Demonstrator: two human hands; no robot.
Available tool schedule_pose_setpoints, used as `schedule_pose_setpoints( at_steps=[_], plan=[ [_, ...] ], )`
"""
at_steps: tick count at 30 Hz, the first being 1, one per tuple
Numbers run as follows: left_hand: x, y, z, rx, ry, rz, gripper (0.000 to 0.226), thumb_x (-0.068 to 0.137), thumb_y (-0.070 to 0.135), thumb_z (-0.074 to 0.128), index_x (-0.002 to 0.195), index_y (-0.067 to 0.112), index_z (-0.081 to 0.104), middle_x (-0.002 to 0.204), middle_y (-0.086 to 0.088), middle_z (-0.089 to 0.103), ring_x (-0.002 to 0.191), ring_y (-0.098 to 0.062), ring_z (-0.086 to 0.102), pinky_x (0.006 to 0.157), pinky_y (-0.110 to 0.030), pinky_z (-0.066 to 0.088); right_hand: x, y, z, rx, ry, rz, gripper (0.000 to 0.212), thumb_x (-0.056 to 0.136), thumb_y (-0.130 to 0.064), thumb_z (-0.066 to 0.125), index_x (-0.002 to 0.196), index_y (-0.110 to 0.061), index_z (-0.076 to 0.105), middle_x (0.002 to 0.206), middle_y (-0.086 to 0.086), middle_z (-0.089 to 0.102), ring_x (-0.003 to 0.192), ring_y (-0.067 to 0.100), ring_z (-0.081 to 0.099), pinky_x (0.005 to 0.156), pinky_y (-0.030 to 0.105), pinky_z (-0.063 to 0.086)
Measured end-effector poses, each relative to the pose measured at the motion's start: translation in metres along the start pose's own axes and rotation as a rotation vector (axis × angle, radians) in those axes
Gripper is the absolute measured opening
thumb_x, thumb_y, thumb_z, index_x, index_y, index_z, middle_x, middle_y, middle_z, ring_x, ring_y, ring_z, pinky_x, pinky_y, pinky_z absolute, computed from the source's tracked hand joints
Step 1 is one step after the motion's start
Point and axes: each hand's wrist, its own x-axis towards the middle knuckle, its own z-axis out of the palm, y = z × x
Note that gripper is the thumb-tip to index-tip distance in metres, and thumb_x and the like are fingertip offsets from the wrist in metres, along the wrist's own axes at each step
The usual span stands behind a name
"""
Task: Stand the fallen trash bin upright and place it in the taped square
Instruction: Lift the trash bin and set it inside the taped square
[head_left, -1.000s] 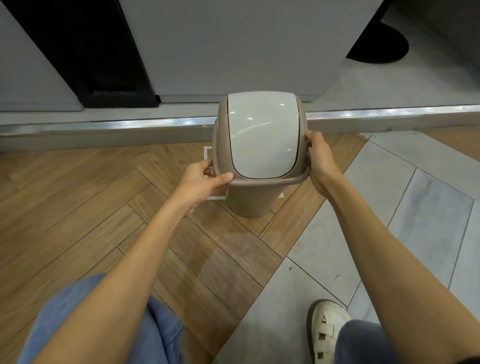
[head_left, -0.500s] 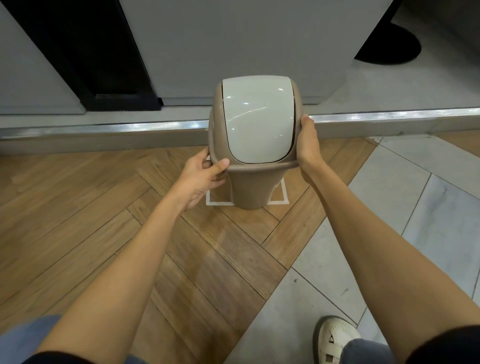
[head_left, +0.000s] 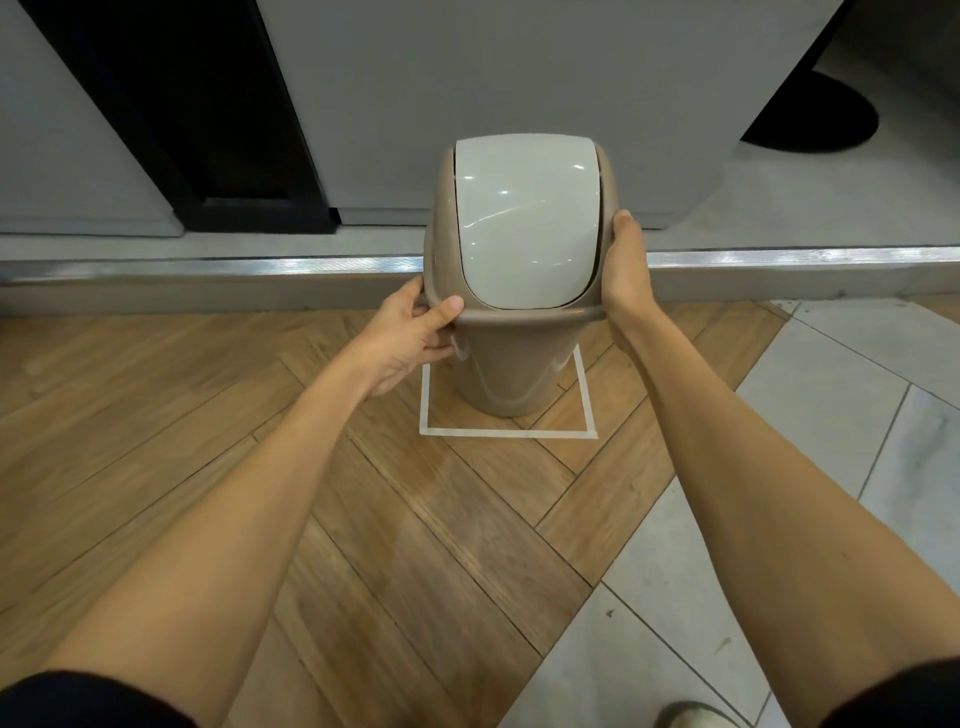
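Note:
The trash bin (head_left: 511, 364) is tan plastic with a pale grey swing lid (head_left: 524, 223). It stands upright, its base inside the white taped square (head_left: 506, 431) on the wooden floor. My left hand (head_left: 410, 338) grips the rim at the bin's left side, thumb on top. My right hand (head_left: 626, 275) is pressed flat against the rim at the right side. The far edge of the square is hidden behind the bin.
A metal threshold strip (head_left: 779, 257) and a low step run across just behind the bin, with a grey wall panel (head_left: 467, 78) beyond. Grey floor tiles (head_left: 831, 389) lie to the right. My shoe tip (head_left: 691, 714) shows at the bottom right.
Both hands carried the bin forward and down into the taped square; more of the square's front and side tape now shows around the base.

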Motion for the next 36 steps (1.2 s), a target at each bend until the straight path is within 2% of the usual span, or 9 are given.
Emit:
schedule_pose_setpoints(
  at_steps=[3, 8, 12, 21, 25, 30, 33, 34, 36],
  plan=[
    [0.006, -0.001, -0.002, -0.01, 0.017, -0.003, 0.047, 0.094, 0.019, 0.057, 0.138, 0.016, 0.04, 0.132, -0.017, 0.057, 0.117, -0.031, 0.06, 0.099, -0.045, 0.048, 0.009, 0.002, 0.004, 0.02, 0.005, 0.002, 0.083, 0.065, -0.07, 0.021, 0.121, -0.023, 0.06, 0.124, 0.003, 0.065, 0.119, 0.024, 0.057, 0.11, 0.052, 0.04],
    [0.01, 0.001, -0.004, -0.026, 0.012, 0.002, 0.041, 0.095, 0.018, 0.056, 0.134, 0.02, 0.042, 0.129, -0.013, 0.059, 0.102, -0.022, 0.065, 0.089, -0.036, 0.053, 0.014, 0.002, 0.008, 0.033, 0.001, -0.007, 0.082, 0.066, -0.07, 0.022, 0.124, -0.027, 0.061, 0.125, -0.002, 0.065, 0.119, 0.021, 0.057, 0.11, 0.049, 0.04],
    [0.012, 0.004, -0.005, -0.016, 0.017, 0.007, 0.039, 0.095, 0.018, 0.056, 0.132, 0.02, 0.044, 0.12, -0.008, 0.062, 0.1, -0.02, 0.065, 0.092, -0.039, 0.051, 0.013, -0.002, 0.009, 0.041, 0.005, 0.007, 0.089, 0.062, -0.071, 0.021, 0.129, -0.027, 0.058, 0.128, 0.0, 0.063, 0.12, 0.022, 0.055, 0.111, 0.048, 0.039],
    [0.014, 0.003, -0.006, -0.013, 0.025, 0.004, 0.041, 0.095, 0.02, 0.056, 0.135, 0.021, 0.043, 0.124, -0.01, 0.061, 0.11, -0.025, 0.063, 0.089, -0.038, 0.052, 0.012, -0.005, 0.012, 0.033, 0.013, 0.019, 0.099, 0.06, -0.075, 0.021, 0.141, -0.026, 0.051, 0.136, 0.001, 0.059, 0.125, 0.022, 0.053, 0.113, 0.048, 0.037],
    [0.014, 0.005, -0.006, -0.007, 0.019, -0.002, 0.039, 0.096, 0.019, 0.055, 0.133, 0.022, 0.044, 0.115, -0.003, 0.063, 0.101, -0.018, 0.064, 0.085, -0.034, 0.053, 0.016, -0.002, 0.011, 0.012, 0.017, 0.017, 0.094, 0.064, -0.074, 0.02, 0.136, -0.025, 0.055, 0.132, 0.002, 0.062, 0.123, 0.023, 0.055, 0.111, 0.049, 0.039],
    [0.014, 0.009, -0.006, 0.063, 0.062, -0.059, 0.045, 0.095, 0.022, 0.056, 0.137, 0.017, 0.042, 0.131, -0.007, 0.056, 0.118, -0.024, 0.057, 0.098, -0.045, 0.047, 0.008, -0.014, 0.012, -0.008, 0.017, 0.024, 0.058, 0.081, -0.055, 0.023, 0.109, -0.018, 0.057, 0.126, 0.011, 0.063, 0.114, 0.024, 0.056, 0.108, 0.047, 0.044],
    [0.011, 0.019, 0.0, 0.166, 0.103, -0.127, 0.048, 0.096, 0.023, 0.055, 0.141, 0.017, 0.04, 0.134, -0.007, 0.055, 0.123, -0.023, 0.053, 0.097, -0.043, 0.046, 0.007, -0.023, 0.002, -0.083, -0.039, 0.058, 0.051, 0.088, -0.046, 0.024, 0.105, -0.013, 0.059, 0.118, 0.012, 0.066, 0.107, 0.026, 0.058, 0.105, 0.049, 0.046],
    [0.01, 0.027, 0.003, 0.239, 0.124, -0.149, 0.047, 0.096, 0.022, 0.055, 0.14, 0.016, 0.04, 0.135, -0.007, 0.055, 0.124, -0.023, 0.053, 0.097, -0.04, 0.046, 0.005, -0.03, -0.003, -0.139, -0.066, 0.074, 0.049, 0.093, -0.043, 0.023, 0.106, -0.013, 0.059, 0.119, 0.011, 0.065, 0.107, 0.025, 0.057, 0.106, 0.05, 0.045],
    [0.009, 0.041, 0.01, 0.407, 0.171, -0.167, 0.052, 0.094, 0.018, 0.057, 0.142, 0.015, 0.038, 0.139, -0.006, 0.052, 0.128, -0.024, 0.049, 0.099, -0.034, 0.042, 0.001, -0.044, -0.011, -0.245, -0.114, 0.113, 0.052, 0.101, -0.039, 0.021, 0.128, -0.013, 0.056, 0.132, 0.008, 0.06, 0.119, 0.023, 0.052, 0.112, 0.045, 0.04]
  ],
)
